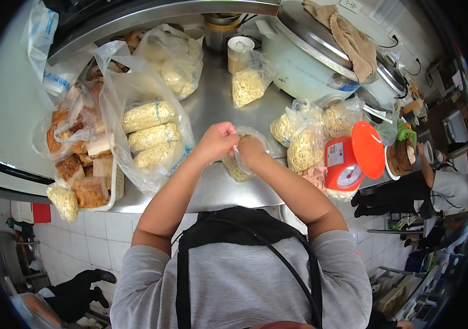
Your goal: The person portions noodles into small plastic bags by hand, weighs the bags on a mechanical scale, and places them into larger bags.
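Note:
My left hand [218, 142] and my right hand [252, 152] meet at the middle of the steel counter, fingers pinched at the top of a clear plastic bag of noodles [237, 171]. Most of that bag sits below the hands, partly covered by my right hand. To the left, a large open plastic bag holds several packs of noodles [150, 136]. On the right, more bagged noodles [304, 151] lie against a red kitchen scale [342, 164] with a round red pan [367, 149]. Another noodle bag [247, 88] lies farther back.
A basket [116, 186] of browned meat chunks [90, 192] stands at the left edge. At the back are a lidded cup [240, 54] and a large lidded pot [300, 55] with a cloth [352, 46]. Other people stand at far right [448, 189] and lower left [64, 296].

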